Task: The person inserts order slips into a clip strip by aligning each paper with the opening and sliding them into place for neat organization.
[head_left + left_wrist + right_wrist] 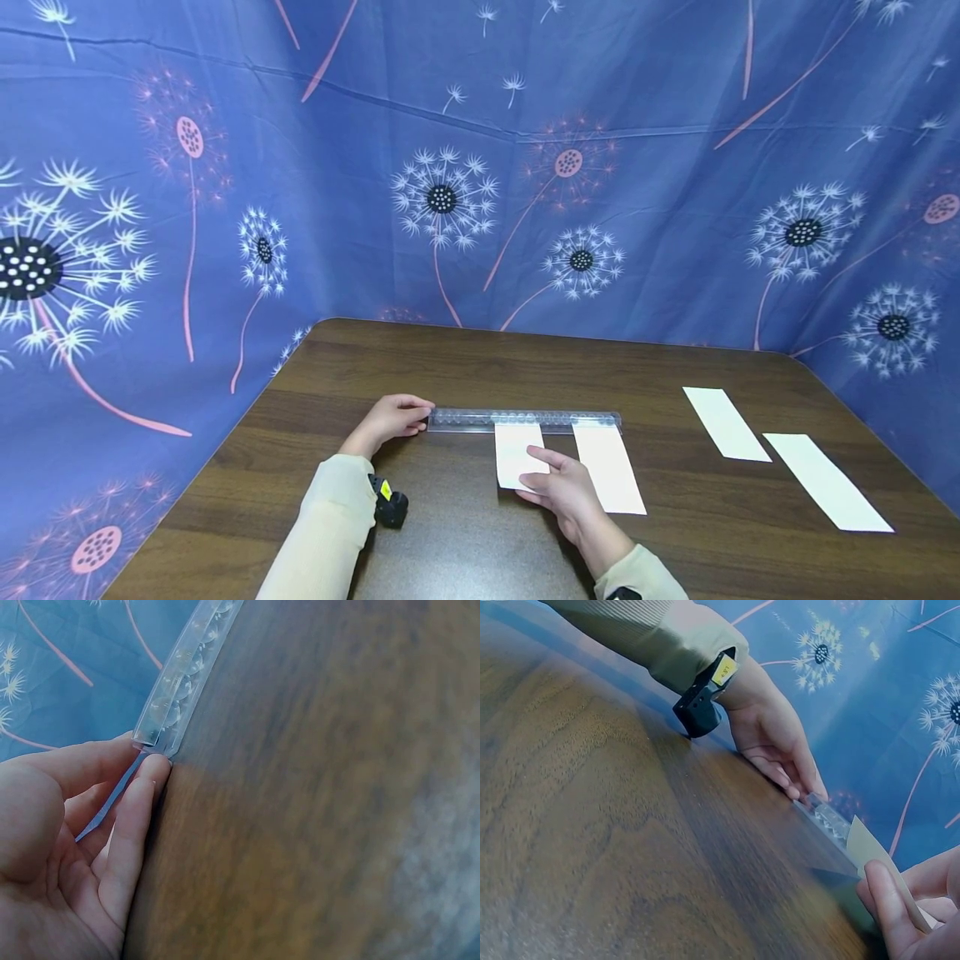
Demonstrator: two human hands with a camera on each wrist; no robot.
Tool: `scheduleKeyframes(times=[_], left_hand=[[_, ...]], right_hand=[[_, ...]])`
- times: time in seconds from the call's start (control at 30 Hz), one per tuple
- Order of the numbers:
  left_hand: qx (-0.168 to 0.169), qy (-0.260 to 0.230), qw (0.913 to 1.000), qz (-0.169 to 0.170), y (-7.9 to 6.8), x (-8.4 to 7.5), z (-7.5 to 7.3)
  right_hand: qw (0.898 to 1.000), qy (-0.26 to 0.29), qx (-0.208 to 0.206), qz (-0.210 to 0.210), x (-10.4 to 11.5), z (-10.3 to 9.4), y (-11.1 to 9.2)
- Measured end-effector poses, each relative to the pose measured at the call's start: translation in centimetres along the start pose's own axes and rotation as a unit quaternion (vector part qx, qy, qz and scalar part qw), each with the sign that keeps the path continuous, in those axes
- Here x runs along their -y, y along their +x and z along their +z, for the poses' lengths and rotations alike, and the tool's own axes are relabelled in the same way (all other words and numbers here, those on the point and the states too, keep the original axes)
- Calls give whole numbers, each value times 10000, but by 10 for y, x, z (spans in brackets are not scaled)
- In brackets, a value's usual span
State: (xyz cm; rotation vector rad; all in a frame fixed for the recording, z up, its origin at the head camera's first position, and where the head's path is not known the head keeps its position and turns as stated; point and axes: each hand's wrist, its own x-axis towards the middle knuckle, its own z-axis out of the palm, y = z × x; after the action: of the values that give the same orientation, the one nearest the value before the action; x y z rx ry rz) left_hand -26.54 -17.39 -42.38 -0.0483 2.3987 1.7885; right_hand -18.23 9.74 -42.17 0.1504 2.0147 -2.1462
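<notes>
A long clear plastic strip (453,420) with a row of rounded shapes along it lies across the middle of the table. Its left end is pinched by my left hand (392,418); in the left wrist view the fingertips (155,766) close on the corner of the strip (176,694). My right hand (566,487) grips the lower part of a white card (517,454), thumb on one face and fingers behind, as the right wrist view shows of this card (877,851). The card's top edge overlaps the strip. Beside it, a second white card (611,475) also meets the strip at its top.
Two more white cards lie to the right, one farther back (726,423) and one nearer (828,483). The brown wooden table (450,525) is bordered by a blue dandelion-print cloth (360,225) at the back and sides. A black wrist camera (390,507) sits on the left wrist.
</notes>
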Motion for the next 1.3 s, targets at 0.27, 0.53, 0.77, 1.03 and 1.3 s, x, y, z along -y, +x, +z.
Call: scheduleKeyframes(times=[0.27,0.53,0.77,1.03,1.3], left_hand=[[41,-62,10000,3,1,-2,0],[-24,4,10000,-47,0,-4,0],[30,-40,10000,-24,1,-2,0],[-28,17,10000,-69,1,-2,0],[23,-5,10000,1,1,0,-1]], right_hand=[[10000,0,-62,23,2,-3,-1],[9999,11,-126,53,2,-7,0],[9999,-24,-104,69,3,-13,-2],[9998,58,-167,58,3,-16,-1],[9997,39,-219,29,4,-19,-3]])
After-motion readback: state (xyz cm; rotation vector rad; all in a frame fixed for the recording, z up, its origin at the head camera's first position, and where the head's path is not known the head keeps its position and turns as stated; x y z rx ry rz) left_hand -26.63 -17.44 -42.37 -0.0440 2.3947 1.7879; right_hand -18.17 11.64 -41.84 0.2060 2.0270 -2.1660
